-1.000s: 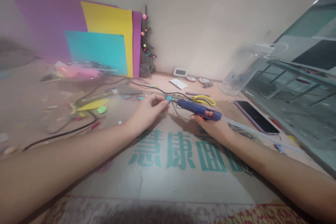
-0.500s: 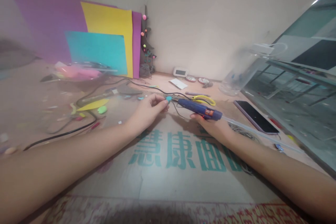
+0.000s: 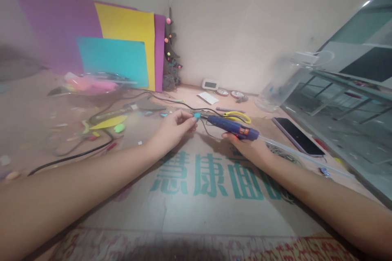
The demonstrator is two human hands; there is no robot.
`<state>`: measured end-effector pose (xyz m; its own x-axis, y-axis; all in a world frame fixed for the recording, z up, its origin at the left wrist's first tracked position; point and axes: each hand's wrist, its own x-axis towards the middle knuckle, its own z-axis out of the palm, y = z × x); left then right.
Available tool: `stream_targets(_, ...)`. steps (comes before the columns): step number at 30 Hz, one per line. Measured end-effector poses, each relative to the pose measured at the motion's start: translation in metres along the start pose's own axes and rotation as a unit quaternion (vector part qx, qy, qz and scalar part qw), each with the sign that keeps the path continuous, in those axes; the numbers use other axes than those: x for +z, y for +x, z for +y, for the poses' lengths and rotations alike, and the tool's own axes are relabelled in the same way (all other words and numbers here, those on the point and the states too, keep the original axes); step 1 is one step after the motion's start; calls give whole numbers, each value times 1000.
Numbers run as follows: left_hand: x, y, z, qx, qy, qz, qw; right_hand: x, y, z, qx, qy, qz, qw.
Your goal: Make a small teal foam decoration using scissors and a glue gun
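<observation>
My left hand (image 3: 182, 124) pinches a small teal piece (image 3: 197, 116) between thumb and fingertips, above the middle of the table. My right hand (image 3: 245, 143) is closed round a blue glue gun (image 3: 234, 126) with an orange patch on its side. The gun's nozzle points left, and its tip is at the teal piece; whether they touch is too small to tell. A long translucent glue stick (image 3: 294, 150) sticks out of the gun's rear, over my right wrist. Below my hands lies a sheet with large green characters (image 3: 211, 175).
Yellow-handled scissors (image 3: 245, 117) and a small white clock (image 3: 210, 84) lie beyond the gun. A phone (image 3: 298, 136) and a clear plastic jug (image 3: 272, 94) are at the right. Leftward are a black cable (image 3: 73, 158), scraps and a green blob (image 3: 119, 128). Coloured sheets (image 3: 122, 20) stand behind.
</observation>
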<state>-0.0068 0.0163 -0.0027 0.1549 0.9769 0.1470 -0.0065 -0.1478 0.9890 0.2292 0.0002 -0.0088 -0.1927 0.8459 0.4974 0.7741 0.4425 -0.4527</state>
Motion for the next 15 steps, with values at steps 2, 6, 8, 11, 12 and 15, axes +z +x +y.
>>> stream_targets(2, 0, 0, 0, 3, 4, 0, 1000, 0, 0, -1, 1, -3, 2, 1000)
stream_targets(6, 0, 0, -1, 4, 13, -4, 1000, 0, -1, -1, 1, -8, 1, 1000)
stream_targets(8, -1, 0, -1, 3, 20, -8, 1000, 1, -1, 0, 1, -8, 5, 1000)
stream_targets(11, -1, 0, -3, 8, 24, -16, 1000, 1, -1, 1, -4, -1, 8, 1000)
stream_targets(12, -1, 0, -3, 10, 25, -17, 1000, 1, -1, 2, -5, 3, 7, 1000)
stream_targets(15, -1, 1, -5, 9, 26, -19, 999, 1, -1, 2, 1, 11, 2, 1000)
